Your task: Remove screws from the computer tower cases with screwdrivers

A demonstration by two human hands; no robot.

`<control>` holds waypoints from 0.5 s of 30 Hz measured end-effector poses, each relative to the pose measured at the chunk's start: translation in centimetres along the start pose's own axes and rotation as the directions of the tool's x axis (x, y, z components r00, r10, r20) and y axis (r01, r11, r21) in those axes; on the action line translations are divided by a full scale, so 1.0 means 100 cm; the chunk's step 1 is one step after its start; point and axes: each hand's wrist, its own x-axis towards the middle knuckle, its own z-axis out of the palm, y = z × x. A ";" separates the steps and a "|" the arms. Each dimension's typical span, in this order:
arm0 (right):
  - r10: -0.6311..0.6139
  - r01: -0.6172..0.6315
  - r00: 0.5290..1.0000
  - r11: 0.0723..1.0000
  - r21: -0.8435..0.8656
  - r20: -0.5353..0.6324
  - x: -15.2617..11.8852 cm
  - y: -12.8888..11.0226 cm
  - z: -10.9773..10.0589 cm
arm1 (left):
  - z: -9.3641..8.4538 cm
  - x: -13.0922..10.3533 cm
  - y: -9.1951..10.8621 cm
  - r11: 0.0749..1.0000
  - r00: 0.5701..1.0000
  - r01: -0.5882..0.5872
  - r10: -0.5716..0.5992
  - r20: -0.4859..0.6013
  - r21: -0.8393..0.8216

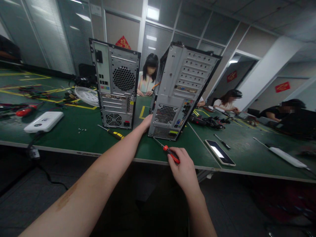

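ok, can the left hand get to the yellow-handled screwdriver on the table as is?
Probably yes. The yellow-handled screwdriver lies in the open on the green table, just left of the left hand, which rests against the tilted computer case. Nothing lies between them.

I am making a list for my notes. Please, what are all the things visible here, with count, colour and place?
Upright metal computer tower: one, grey-black, left of centre on green table.
Tilted metal computer tower: one, silver, centre.
Yellow-handled screwdriver: one, lying before the upright tower.
Flat white box: one, table left.
White round fan grille: one, behind the upright tower's left side.
Smartphone: one, dark screen, table right.
White power strip: one, far right.
Seated people: three, behind.
Left hand: touching tilted tower's lower edge.
Right hand: holding red-handled screwdriver.
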 end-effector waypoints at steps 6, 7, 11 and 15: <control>-0.013 0.012 1.000 0.998 -0.054 -0.021 -0.001 0.000 0.000 | -0.002 0.004 -0.004 0.998 0.999 -0.004 0.006 0.042 -0.064; -0.013 0.012 1.000 0.999 -0.053 -0.023 -0.001 0.001 0.000 | -0.002 0.005 -0.005 0.998 0.999 -0.009 0.011 0.035 -0.061; -0.007 0.006 1.000 1.000 -0.026 -0.029 -0.001 0.001 0.000 | -0.002 0.004 -0.004 1.000 1.000 0.009 -0.008 0.026 -0.030; 0.004 -0.004 1.000 1.000 -0.004 -0.027 0.000 0.000 0.000 | -0.002 0.001 -0.002 0.999 1.000 0.011 -0.010 0.030 -0.049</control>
